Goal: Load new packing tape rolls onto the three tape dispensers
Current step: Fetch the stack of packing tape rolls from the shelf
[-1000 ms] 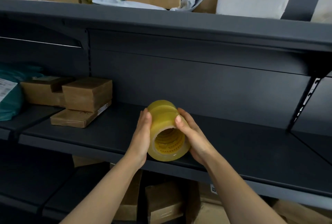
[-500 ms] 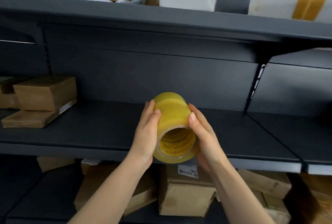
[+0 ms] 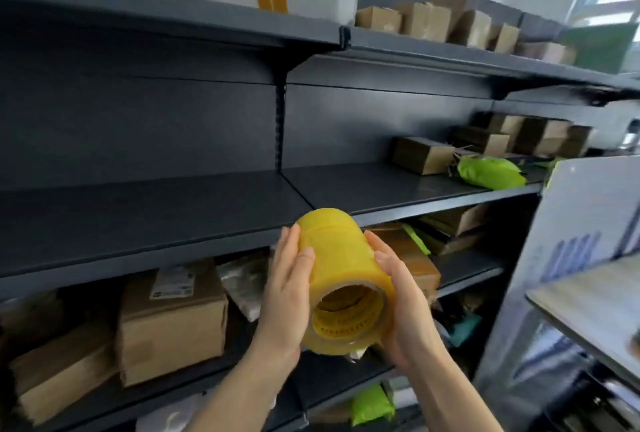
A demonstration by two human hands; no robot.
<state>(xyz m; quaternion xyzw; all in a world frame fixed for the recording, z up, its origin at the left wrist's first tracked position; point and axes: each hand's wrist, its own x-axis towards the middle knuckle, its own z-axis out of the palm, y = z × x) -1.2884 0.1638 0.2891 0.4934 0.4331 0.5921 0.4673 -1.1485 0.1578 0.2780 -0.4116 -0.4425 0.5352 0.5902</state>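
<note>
A stack of yellow packing tape rolls (image 3: 337, 258), wrapped together as one cylinder, is held in front of dark shelving with its open core facing me. My left hand (image 3: 287, 296) presses against its left side and my right hand (image 3: 403, 303) cups its right side and underside. The stack is in the air, off the middle shelf (image 3: 149, 223). No tape dispenser is in view.
Dark metal shelves run across the view. Cardboard boxes (image 3: 169, 324) fill the lower shelf, more boxes (image 3: 424, 154) and a green bag (image 3: 490, 172) sit at the right of the middle shelf. A table edge (image 3: 588, 307) and a grey panel (image 3: 581, 223) stand at the right.
The view has swung to the right along the shelving. Both hands have carried the tape stack off the shelf and toward the right, and the table has come into sight.
</note>
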